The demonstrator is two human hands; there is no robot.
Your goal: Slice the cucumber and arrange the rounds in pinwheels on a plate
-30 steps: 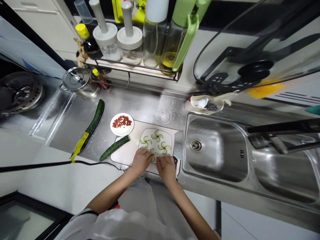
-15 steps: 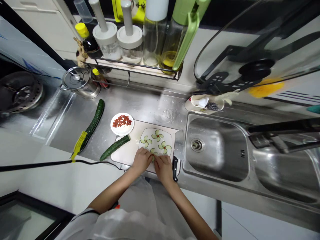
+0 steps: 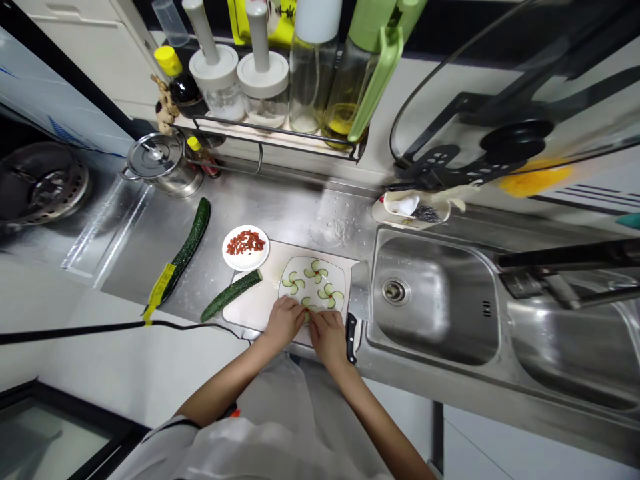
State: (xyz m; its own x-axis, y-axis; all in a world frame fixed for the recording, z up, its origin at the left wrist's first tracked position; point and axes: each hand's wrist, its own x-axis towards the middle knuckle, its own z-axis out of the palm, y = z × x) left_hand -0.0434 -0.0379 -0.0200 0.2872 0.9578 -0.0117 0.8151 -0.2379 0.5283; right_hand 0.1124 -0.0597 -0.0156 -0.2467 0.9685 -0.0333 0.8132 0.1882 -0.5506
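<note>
A white square plate [image 3: 299,269] lies on the cutting board [image 3: 273,257], bearing pinwheels of green-edged cucumber slices [image 3: 316,271] with small red centres. My left hand [image 3: 285,321] and my right hand [image 3: 327,333] meet at the plate's near edge, fingertips pinched together over the lowest pinwheel; whatever they grip is too small to make out. Left of the hands, a cut cucumber [image 3: 231,296] rests partly on the board. A small white plate [image 3: 245,260] of red berries touches the board's upper left. Beside my right hand lies a knife [image 3: 359,287] with a black handle.
A whole cucumber [image 3: 190,248] with a yellow tag lies to the left, below a steel pot [image 3: 170,170]. Two sink basins [image 3: 435,300] are on the right, with a caddy [image 3: 413,208] behind. Jars and bottles stand on a rack [image 3: 280,140]. A black cable [image 3: 190,327] runs along the front.
The whole view has shifted very slightly. Both hands stay at the same pinwheel with hardly any visible movement.
</note>
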